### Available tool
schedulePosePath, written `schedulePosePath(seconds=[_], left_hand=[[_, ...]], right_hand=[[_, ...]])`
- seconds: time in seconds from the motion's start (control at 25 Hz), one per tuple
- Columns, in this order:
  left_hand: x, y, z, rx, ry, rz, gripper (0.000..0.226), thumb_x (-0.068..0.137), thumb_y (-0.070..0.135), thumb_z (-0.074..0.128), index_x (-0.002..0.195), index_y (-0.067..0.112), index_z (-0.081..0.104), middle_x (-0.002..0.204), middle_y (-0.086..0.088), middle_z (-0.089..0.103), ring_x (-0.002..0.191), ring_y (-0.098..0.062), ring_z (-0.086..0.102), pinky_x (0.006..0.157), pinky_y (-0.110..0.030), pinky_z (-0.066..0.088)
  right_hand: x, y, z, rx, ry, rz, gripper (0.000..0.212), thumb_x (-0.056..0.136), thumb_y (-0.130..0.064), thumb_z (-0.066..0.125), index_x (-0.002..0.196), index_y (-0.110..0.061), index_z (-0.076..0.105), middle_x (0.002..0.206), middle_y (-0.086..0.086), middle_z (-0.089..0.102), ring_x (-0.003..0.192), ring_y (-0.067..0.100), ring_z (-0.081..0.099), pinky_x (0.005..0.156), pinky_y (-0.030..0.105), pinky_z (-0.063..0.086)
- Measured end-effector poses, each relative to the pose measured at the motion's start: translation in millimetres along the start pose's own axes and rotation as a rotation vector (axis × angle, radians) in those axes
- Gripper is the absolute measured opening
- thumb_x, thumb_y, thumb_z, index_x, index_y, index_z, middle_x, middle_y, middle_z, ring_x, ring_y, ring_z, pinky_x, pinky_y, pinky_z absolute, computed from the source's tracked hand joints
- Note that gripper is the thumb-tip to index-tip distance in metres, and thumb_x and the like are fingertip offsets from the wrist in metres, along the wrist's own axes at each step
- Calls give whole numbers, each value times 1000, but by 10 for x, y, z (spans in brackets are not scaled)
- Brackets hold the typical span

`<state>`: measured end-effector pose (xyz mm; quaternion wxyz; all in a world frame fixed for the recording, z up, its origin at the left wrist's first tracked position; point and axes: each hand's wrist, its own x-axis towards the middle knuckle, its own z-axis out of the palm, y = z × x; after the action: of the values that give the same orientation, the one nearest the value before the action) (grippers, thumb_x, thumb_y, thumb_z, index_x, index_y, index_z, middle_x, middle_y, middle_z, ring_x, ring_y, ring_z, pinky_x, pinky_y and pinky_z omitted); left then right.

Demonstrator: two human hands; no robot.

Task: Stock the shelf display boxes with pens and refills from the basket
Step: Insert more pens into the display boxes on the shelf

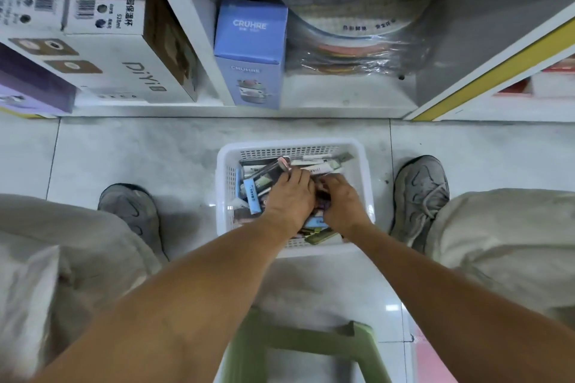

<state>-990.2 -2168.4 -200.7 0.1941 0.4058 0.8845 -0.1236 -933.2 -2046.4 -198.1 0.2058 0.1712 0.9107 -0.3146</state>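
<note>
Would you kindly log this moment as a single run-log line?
stage: picking stock | left hand: in white basket, on packets | right hand: fingers curled among packets | shelf: nothing placed yet

The basket (362, 165) was white with little holes in its walls. A blue box (250, 50) sat on the white shelf (342, 93), which had a yellow edge (497, 71). The stool (311, 342) was green, the shoes (418, 193) grey and the trousers (504, 227) pale beige.
</note>
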Motion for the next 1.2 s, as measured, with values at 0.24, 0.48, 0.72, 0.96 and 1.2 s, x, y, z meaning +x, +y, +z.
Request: schedulePosePath(seconds=[0.24,0.48,0.72,0.96,1.2], left_hand=[[1,-24,46,-122,7,-22,60,87,16,57,139,-2,34,136,-21,38,124,-34,36,100,-42,42],[87,-33,65,-193,-34,-101,79,73,17,75,138,1,32,133,-17,42,122,-32,40,100,-42,40],[110,-57,102,-291,-20,-59,54,72,6,74,119,4,47,117,-18,58,111,-32,52,94,-42,47],[123,-246,32,-503,-26,-39,44,75,4,74,112,9,52,93,-7,64,91,-28,65,72,-32,49],[20,-367,-176,-666,-22,-38,44,74,23,75,114,16,56,98,-6,68,88,-26,64,74,-34,55]], right_hand=[[-34,30,83,-99,3,137,65,83,-3,61,144,-3,38,147,13,36,131,31,43,111,33,37],[11,18,57,12,-99,38,55,79,1,61,132,-11,59,136,10,56,120,30,55,98,32,47],[-98,126,24,319,91,181,53,71,12,54,115,-17,52,107,4,66,97,24,64,78,35,56],[14,81,-70,364,263,211,60,72,17,52,122,-16,54,112,1,62,99,16,61,82,28,56],[63,-72,-432,560,347,254,41,78,16,54,97,-21,62,95,2,69,72,-1,68,48,12,49]])
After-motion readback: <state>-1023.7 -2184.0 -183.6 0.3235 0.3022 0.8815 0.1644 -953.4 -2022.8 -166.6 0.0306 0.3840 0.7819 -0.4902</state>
